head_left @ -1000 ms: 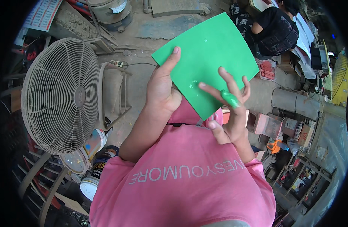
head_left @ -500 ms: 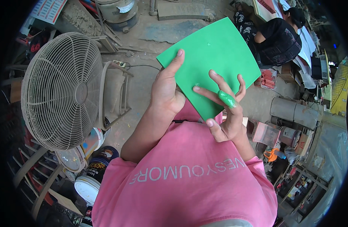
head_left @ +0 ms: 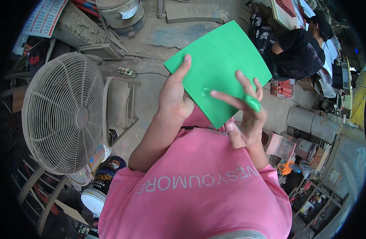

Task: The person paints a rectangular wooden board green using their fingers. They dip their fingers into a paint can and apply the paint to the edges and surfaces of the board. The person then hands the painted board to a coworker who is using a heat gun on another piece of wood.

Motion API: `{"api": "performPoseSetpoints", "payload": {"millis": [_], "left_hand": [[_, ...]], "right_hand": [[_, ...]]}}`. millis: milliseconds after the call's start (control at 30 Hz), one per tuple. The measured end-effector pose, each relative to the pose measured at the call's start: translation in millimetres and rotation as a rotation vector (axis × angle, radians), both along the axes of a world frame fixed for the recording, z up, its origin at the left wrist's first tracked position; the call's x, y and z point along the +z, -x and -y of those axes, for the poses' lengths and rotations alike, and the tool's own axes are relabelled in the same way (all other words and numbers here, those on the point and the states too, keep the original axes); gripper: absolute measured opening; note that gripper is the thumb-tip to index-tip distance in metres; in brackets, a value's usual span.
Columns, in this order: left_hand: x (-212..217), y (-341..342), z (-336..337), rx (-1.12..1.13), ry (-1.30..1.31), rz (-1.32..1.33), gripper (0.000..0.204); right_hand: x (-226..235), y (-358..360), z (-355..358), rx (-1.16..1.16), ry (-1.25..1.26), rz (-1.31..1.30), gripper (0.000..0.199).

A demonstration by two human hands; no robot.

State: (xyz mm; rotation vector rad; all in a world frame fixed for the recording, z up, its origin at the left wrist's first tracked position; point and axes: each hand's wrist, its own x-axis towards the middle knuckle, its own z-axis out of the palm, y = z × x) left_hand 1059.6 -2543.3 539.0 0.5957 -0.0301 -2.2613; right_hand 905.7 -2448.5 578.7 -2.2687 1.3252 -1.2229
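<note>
A flat, square-cornered green board [head_left: 220, 59] is held tilted in front of my chest. My left hand [head_left: 175, 97] grips its left edge, thumb lying on the top face and the other fingers hidden underneath. Over the lower right part of the board is my right hand [head_left: 249, 121], fingers spread and holding nothing. A glossy green blob [head_left: 253, 103], like thick paint or paste, coats one of its bent fingers. The pointing fingertip is beside a small wet smear [head_left: 205, 91] on the board; whether it touches the surface I cannot tell.
A large caged fan [head_left: 65, 113] stands at the left, with paint buckets [head_left: 93, 199] below it. A metal drum [head_left: 121, 14] is at the far left. Another person [head_left: 298, 53] sits at a cluttered table at the far right. A red crate [head_left: 282, 89] and boxes line the right side.
My right hand has shifted slightly right, its fingers fanning differently. The wet smear near its fingertip looks larger. My left hand keeps its grip on the board.
</note>
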Motion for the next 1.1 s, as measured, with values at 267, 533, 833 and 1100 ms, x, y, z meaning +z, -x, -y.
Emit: {"api": "performPoseSetpoints", "payload": {"millis": [267,533,833,1100], "left_hand": [[-12,70,82,-0.009,-0.026,0.089,0.042],[-10,163,203,-0.03,-0.043,0.114,0.043],[18,262,321,0.017,0.011,0.167,0.041],[36,301,362,0.022,0.054,0.183,0.043]], "right_hand": [[-12,69,92,0.017,-0.169,-0.038,0.059],[-18,163,205,-0.047,-0.178,0.086,0.063],[4,254,316,-0.053,-0.157,0.117,0.064],[13,300,384,-0.196,-0.024,0.247,0.089]]}}
